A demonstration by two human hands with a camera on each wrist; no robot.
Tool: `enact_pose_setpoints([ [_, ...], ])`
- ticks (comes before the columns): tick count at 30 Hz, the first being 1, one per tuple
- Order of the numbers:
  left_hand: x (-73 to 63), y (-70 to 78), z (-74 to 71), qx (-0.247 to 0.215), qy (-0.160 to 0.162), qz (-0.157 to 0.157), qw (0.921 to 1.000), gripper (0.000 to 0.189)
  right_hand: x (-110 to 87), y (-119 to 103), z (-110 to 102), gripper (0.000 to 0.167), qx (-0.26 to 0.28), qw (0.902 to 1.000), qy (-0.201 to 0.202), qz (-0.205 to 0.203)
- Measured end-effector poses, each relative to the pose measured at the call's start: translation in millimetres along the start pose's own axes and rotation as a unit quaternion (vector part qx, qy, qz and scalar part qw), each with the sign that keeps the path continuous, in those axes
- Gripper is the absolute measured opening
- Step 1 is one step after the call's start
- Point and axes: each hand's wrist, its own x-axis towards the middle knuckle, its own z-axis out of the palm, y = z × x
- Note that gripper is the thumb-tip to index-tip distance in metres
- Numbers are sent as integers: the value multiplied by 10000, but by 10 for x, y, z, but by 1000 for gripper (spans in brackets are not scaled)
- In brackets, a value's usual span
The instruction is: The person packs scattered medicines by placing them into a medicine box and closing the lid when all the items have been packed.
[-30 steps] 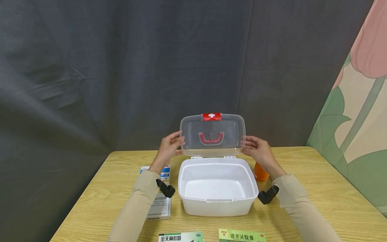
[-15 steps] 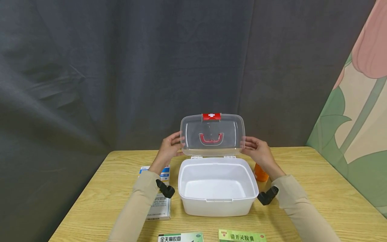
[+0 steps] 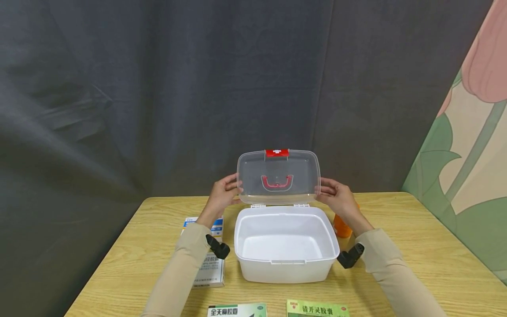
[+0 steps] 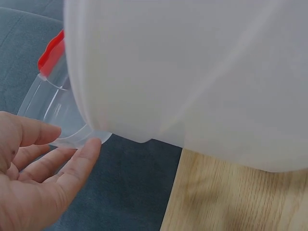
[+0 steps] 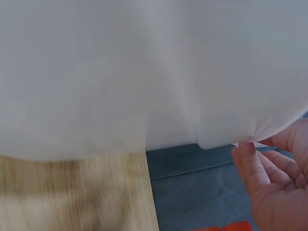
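Observation:
A white plastic first-aid box [image 3: 287, 270] stands on the table with its clear lid [image 3: 253, 169] raised at the back hinges. The lid carries a red latch [image 3: 277, 152] with a white cross and a red handle [image 3: 277, 182]. My left hand [image 3: 222, 194] holds the lid's left edge, and in the left wrist view its thumb and fingers [image 4: 89, 149] lie about the clear rim. My right hand [image 3: 338, 197] holds the opposite edge. In the right wrist view the box wall [image 5: 144, 72] hides most of the lid.
Left of the box lie a blue-and-white carton [image 3: 217, 229] and a grey-white medicine carton [image 3: 210, 273], partly behind the left arm. Two green medicine cartons, one left [image 3: 237, 311] and one right [image 3: 317, 309], lie at the front. An orange bottle [image 3: 341, 226] stands behind the right wrist.
The lid's top edge and red latch sit very slightly lower in the head view. Both hands keep their places at the lid's sides; the box and cartons stay put.

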Motion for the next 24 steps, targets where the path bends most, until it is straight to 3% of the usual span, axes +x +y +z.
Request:
enact_pose_setpoints([
  [24,33,-94,-7,-58,-14,-118,9999,43,10,19,26,50,-295,9992,-214,166],
])
